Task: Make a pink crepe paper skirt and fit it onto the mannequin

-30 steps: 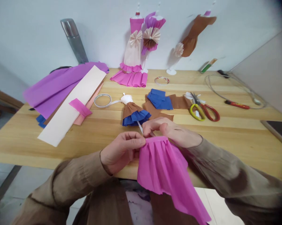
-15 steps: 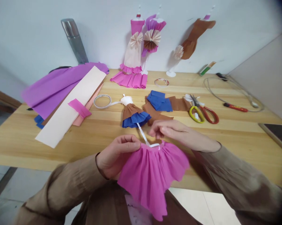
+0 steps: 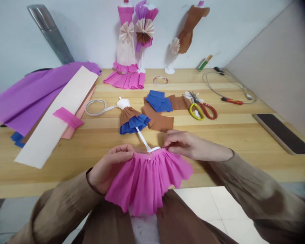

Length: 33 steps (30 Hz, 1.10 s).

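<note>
A pleated pink crepe paper skirt (image 3: 147, 179) hangs spread between my hands over the table's front edge. My left hand (image 3: 111, 164) pinches its gathered top edge at the left, thumb on top. At the right end of the same edge, my right hand (image 3: 186, 144) is closed on it between thumb and fingers. Just beyond lies a small white mannequin (image 3: 123, 103) on a stand, tilted, dressed in a brown and blue paper skirt (image 3: 133, 121). Its round base is partly hidden behind the pink paper.
Left lie a tape roll (image 3: 95, 114), purple paper (image 3: 40, 91) and a cream strip (image 3: 58, 118). Scissors (image 3: 202, 110) rest beside brown and blue paper scraps (image 3: 158, 101). A phone (image 3: 284, 134) is at the right. Dressed mannequins (image 3: 127, 47) stand at the back, near a metal flask (image 3: 50, 34).
My right hand has come down from above the skirt and now grips its top edge. The skirt is stretched wider and lifted flatter. The whole view has shifted to the right.
</note>
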Motion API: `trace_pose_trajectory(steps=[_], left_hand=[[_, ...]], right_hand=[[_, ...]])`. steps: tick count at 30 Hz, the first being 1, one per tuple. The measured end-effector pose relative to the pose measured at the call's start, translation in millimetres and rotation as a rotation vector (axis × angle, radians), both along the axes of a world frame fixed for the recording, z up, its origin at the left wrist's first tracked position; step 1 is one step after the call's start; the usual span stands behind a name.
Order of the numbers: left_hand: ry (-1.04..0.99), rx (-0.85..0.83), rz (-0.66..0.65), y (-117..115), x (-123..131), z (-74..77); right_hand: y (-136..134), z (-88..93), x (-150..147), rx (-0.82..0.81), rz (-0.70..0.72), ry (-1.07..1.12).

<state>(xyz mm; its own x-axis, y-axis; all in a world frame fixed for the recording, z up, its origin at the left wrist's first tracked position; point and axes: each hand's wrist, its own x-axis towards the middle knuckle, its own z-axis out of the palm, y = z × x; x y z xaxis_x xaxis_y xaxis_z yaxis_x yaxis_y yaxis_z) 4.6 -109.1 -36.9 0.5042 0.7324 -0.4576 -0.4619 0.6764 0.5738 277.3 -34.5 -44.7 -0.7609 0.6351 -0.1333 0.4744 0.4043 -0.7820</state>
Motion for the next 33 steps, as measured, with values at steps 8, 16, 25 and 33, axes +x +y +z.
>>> trace_pose_trajectory(steps=[8, 16, 25, 33], left_hand=[[-0.045, 0.022, 0.027, 5.6, -8.0, 5.7], [0.038, 0.119, 0.075, 14.1, -22.5, 15.0], [0.27, 0.145, 0.173, 19.7, -34.6, 10.9], [0.096, 0.117, 0.167, 16.1, -31.1, 4.3]], right_hand=[[-0.4, 16.0, 13.7, -0.418, -0.166, 0.329], [6.4, 22.2, -3.4, -0.762, -0.168, 0.741], [20.3, 15.7, -26.1, -0.867, -0.109, 0.758], [27.2, 13.4, -21.5, -0.759, -0.436, 0.624]])
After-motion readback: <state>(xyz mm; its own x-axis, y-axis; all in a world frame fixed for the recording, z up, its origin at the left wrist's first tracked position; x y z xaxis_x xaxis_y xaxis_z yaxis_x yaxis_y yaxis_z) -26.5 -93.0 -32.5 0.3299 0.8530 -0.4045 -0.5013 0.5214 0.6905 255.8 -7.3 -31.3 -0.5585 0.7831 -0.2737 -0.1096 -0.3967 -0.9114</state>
